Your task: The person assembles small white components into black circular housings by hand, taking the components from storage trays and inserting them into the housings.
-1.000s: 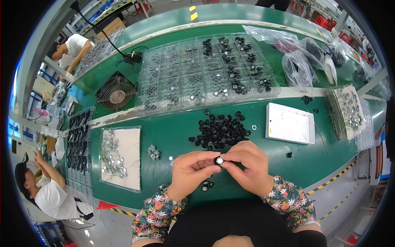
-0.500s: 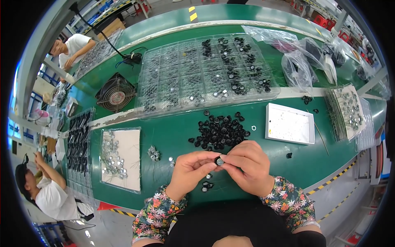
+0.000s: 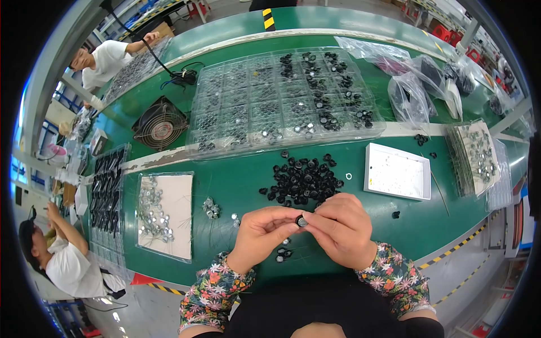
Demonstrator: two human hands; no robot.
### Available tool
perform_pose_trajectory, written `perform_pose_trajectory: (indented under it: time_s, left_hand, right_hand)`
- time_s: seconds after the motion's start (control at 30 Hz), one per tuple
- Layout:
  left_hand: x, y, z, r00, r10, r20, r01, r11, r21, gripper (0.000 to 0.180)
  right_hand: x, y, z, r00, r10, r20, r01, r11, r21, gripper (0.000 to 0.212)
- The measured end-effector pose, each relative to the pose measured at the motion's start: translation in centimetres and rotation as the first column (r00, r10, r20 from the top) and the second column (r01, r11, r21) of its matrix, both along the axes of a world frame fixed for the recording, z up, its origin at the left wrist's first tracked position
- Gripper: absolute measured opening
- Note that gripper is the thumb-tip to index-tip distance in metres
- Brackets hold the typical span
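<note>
Between the fingertips of both my hands is a small round part (image 3: pixel 302 221) with a black rim and a silvery face. My left hand (image 3: pixel 262 232) pinches it from the left, and my right hand (image 3: pixel 342 228) grips it from the right. Just beyond my fingers lies a heap of small black round caps (image 3: pixel 304 179). A few black parts with silver discs (image 3: pixel 282 256) rest on the green bench below my hands. Left of my left hand sit a cluster of silver parts (image 3: pixel 211 208) and a smaller group of silver pieces (image 3: pixel 235 219).
Across the bench stands a clear compartment tray (image 3: pixel 236 112) of small parts, with a black fan (image 3: pixel 160 127) left of it. A white box (image 3: pixel 397 172) lies right; a pale board (image 3: pixel 174 222) holds silver parts left. Plastic bags (image 3: pixel 408 93) lie far right. Two people (image 3: pixel 67 259) work at left.
My hands stay nearly in place; my right fingers have shifted slightly over the small round part. At upper left, a co-worker's arm has reached outward.
</note>
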State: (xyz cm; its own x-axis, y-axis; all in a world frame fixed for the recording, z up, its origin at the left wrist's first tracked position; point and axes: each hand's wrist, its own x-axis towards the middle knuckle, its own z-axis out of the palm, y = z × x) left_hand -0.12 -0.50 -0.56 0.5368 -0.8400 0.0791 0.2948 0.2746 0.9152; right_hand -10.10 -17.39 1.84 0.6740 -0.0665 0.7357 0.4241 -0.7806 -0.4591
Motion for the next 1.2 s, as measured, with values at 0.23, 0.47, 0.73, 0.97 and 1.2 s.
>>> perform_pose_trajectory:
  time_s: [0.23, 0.47, 0.73, 0.97, 1.2]
  left_hand:
    - [0.0, -0.1, 0.2, 1.000, 0.004, 0.022, -0.005, 1.000, 0.010, 0.027]
    - [-0.5, -0.1, 0.3, 0.999, 0.040, 0.034, -0.040, 0.999, 0.001, 0.026]
    - [-1.0, -0.5, -0.1, 0.991, 0.107, -0.077, -0.108, 0.994, -0.019, 0.024]
    - [-1.1, -0.8, -0.2, 0.992, 0.121, -0.047, -0.121, 0.993, 0.005, 0.025]
    - [-0.9, -0.9, -0.1, 0.990, 0.112, 0.087, -0.115, 0.993, 0.026, 0.027]
  right_hand:
    - [-0.1, -0.1, 0.1, 0.999, -0.024, 0.048, 0.030, 0.991, -0.129, 0.029]
    - [-0.3, 0.0, 0.1, 0.996, -0.036, 0.086, 0.056, 0.968, -0.243, 0.029]
    - [-0.1, 0.5, -0.2, 0.996, -0.074, 0.059, 0.084, 0.975, -0.205, 0.031]
    - [-0.2, 1.1, -0.6, 0.985, 0.021, -0.169, 0.039, 0.938, 0.344, 0.027]
    - [-0.1, 1.1, -0.8, 0.923, 0.313, -0.223, 0.014, 0.552, 0.834, 0.016]
